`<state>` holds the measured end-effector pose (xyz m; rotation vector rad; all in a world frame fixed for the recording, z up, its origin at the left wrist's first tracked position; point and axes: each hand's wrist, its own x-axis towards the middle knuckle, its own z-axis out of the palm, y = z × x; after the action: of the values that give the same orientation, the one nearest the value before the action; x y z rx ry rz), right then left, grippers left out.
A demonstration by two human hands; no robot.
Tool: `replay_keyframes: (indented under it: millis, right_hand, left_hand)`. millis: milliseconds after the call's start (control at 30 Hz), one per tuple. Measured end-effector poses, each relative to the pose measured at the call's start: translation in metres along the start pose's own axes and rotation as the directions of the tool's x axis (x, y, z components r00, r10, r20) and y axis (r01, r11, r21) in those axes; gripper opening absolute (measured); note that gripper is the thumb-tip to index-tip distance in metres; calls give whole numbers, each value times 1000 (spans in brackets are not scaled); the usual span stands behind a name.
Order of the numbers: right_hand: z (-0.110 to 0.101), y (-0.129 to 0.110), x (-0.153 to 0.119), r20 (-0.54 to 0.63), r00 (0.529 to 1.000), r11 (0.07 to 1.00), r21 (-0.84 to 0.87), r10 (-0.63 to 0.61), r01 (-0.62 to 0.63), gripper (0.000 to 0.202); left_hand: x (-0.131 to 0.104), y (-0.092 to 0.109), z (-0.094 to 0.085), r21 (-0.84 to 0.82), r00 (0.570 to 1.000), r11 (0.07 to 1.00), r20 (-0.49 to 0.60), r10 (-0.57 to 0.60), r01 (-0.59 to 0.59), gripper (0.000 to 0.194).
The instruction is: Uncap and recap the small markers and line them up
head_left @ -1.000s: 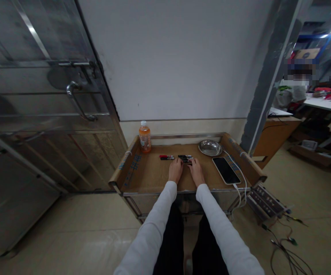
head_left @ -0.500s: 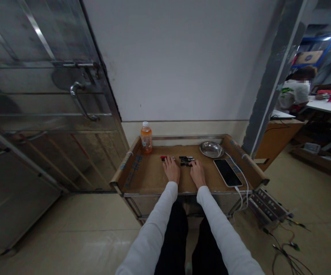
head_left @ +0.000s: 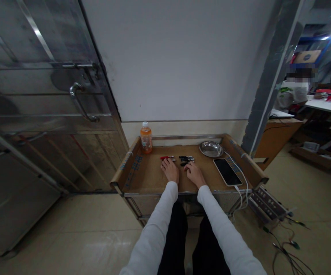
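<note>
The red marker (head_left: 164, 157) lies on the cardboard (head_left: 150, 173) by the loosely spread fingers of the left hand (head_left: 170, 170); black markers (head_left: 185, 157) lie by the right hand (head_left: 194, 173), its curled fingertips too small to tell any pinch. Probably light, stiff, slick: best held mid-barrel.

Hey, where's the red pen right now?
In the head view, the red pen lies on the cardboard just beyond the left hand, to the left of the black pens by the right hand.
</note>
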<state>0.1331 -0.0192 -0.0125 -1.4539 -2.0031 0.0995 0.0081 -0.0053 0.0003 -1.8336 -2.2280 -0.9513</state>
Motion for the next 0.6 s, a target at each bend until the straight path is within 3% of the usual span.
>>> replay_keyframes:
  millis: [167,367,600]
  right_hand:
    - [1,1,1,-17,1000,998,-60,17,-18,32]
    - [-3,-3,-2,-7,1000,991,-132,22,-23,34]
    - [-3,-4,-2,16,1000,989,-150,14,-11,39]
  left_hand:
    - [-2,0,-2,-9,999,1000,47,-14,15,45]
    - [-3,-4,-1,17,997,997,-11,-71,71,42]
    - [-4,-5,-4,-14,1000,1000,22,-11,11,44]
